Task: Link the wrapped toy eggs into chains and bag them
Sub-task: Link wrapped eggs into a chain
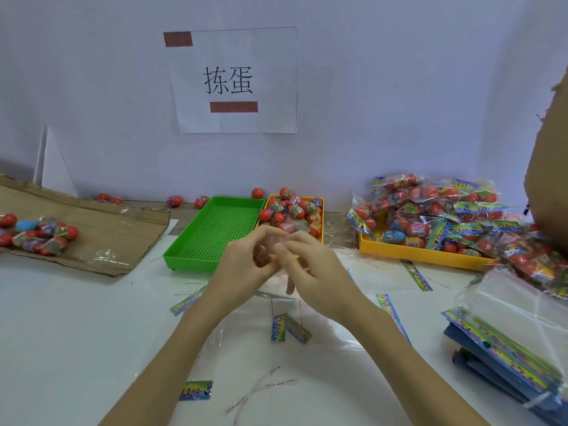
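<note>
My left hand [246, 265] and my right hand [310, 272] meet above the white table, fingers curled around a wrapped toy egg [266, 256] of which only bits of red and yellow show between them. Just behind them a small yellow tray [321, 202] is heaped with loose wrapped eggs [292, 210]. A clear bag with a colourful header [289, 329] lies flat on the table under my wrists. At the right, filled bags of eggs [436, 210] pile over a larger yellow tray [415, 255].
A green perforated tray [215, 232] stands left of the small yellow tray. Flattened cardboard [101, 235] at the left carries more eggs [40, 233]. A stack of empty header bags [507, 330] sits at the right edge. Loose eggs lie along the back wall [175, 200].
</note>
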### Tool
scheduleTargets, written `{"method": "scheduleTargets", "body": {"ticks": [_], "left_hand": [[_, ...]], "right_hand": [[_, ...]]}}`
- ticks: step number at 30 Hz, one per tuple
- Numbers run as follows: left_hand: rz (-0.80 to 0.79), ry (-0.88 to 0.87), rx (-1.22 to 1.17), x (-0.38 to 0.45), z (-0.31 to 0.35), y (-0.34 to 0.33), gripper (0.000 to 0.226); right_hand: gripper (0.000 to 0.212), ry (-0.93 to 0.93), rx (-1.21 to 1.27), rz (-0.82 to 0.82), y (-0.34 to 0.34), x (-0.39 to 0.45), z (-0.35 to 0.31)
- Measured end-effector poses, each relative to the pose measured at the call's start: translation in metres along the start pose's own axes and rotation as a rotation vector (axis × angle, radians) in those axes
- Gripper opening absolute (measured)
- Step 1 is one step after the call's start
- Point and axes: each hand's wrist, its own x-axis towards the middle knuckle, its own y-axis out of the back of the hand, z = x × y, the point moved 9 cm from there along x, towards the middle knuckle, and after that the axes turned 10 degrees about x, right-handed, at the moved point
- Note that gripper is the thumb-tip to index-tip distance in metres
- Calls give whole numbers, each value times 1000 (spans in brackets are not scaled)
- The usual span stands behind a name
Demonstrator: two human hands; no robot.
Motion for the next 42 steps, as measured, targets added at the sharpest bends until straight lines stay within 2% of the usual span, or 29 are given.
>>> {"method": "scheduleTargets", "body": {"ticks": [3, 6, 9, 13, 19, 23, 29, 31, 34, 39, 42], "left_hand": [[116, 53, 68, 2, -8, 13, 28], [227, 151, 72, 2, -22, 27, 31], [306, 247, 36, 0, -34, 37, 37], [317, 318, -34, -1, -43, 39, 38], [300, 332, -9, -1, -40, 37, 37], [282, 334, 0, -1, -40, 35, 32], [269, 361, -46, -2, -45, 36, 35], [262, 362, -44, -2, -45, 35, 36], [262, 354, -55, -2, -45, 35, 35], [263, 352, -46, -1, -45, 35, 33], [261, 350, -32, -1, -44, 36, 33]], "right_hand": [[19, 43, 41, 203, 23, 1, 0], [19, -3, -145, 287, 32, 2, 17], [27, -71, -298, 139, 17, 9, 37], [42, -81, -502, -72, -16, 19, 52], [53, -104, -715, -93, -28, 19, 66], [54, -74, -703, -33, -25, 19, 60], [53, -43, -562, 167, -4, 18, 50], [50, -43, -578, 123, -7, 19, 49], [49, -53, -635, -53, -23, 17, 60], [42, -75, -438, 102, 0, 42, 61], [46, -111, -434, -8, 2, 72, 66]]}}
